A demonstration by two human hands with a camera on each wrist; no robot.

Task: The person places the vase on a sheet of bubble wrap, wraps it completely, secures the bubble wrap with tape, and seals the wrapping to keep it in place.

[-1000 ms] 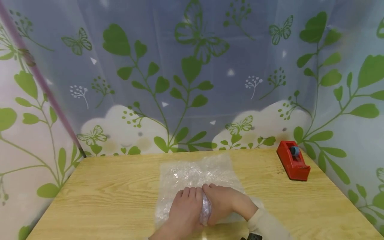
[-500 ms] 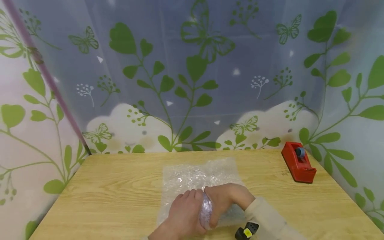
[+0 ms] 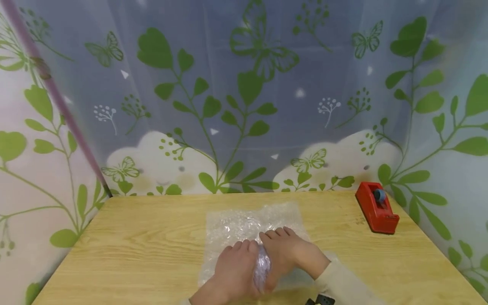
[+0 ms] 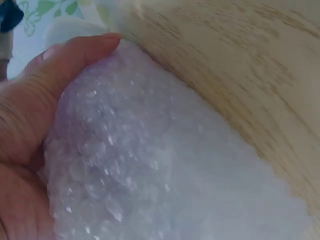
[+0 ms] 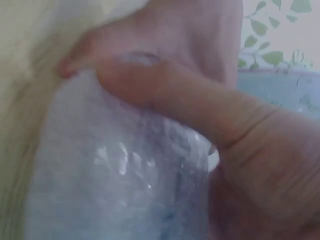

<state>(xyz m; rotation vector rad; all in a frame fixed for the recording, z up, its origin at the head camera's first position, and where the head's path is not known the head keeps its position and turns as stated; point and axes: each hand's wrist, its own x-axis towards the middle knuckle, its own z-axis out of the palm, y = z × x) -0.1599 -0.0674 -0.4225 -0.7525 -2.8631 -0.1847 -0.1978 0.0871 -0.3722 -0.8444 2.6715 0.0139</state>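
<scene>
A purplish bundle in bubble wrap (image 3: 262, 267) sits between both hands in the head view; what lies inside cannot be made out. My left hand (image 3: 234, 270) grips its left side, and in the left wrist view the thumb (image 4: 80, 55) lies along the upper edge of the bubble wrap (image 4: 135, 150). On the other side my right hand (image 3: 287, 255) holds the bundle. The right wrist view shows that thumb (image 5: 165, 87) pressed on the wrapped surface (image 5: 120, 165). Beneath and beyond the hands, a flat part of the bubble wrap sheet (image 3: 232, 226) spreads over the table.
A red tape dispenser (image 3: 376, 209) with a roll of tape stands at the back right of the wooden table (image 3: 152, 245). Patterned curtains (image 3: 183, 106) enclose the back and sides. A black watch-like band (image 3: 322, 300) shows by the right sleeve (image 3: 339, 281).
The right hand's fingers have shifted and now reach farther over the bundle's far side than half a second ago. The left hand keeps nearly the same hold. The head view has shifted slightly.
</scene>
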